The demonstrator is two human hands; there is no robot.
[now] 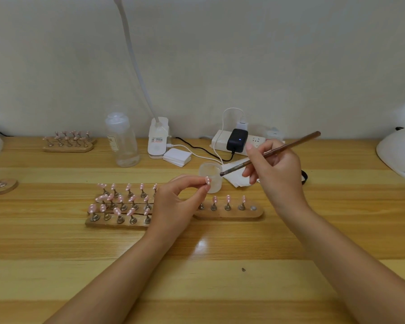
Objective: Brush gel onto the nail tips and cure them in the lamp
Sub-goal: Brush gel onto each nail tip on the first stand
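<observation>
My left hand (175, 202) pinches one pink nail tip (207, 180) with white dots between thumb and fingertips, held just in front of a small frosted jar (211, 176). My right hand (274, 169) grips a brown brush (270, 153); its dark tip sits at the jar's right rim, a short way from the held nail tip. Below my left hand lie wooden holders (117, 223) carrying several pink dotted tips on metal stands. A further wooden holder (229, 212) to the right carries three visible tips and one bare stand. A white curing lamp (399, 150) sits at the right edge.
At the back stand a clear bottle (123, 141), a white desk lamp base (158, 141), a stack of white pads (177, 157), a power strip (240, 142) with a black adapter and cables, and white paper (236, 175). Two more wooden holders (67, 143) with tips lie at the left.
</observation>
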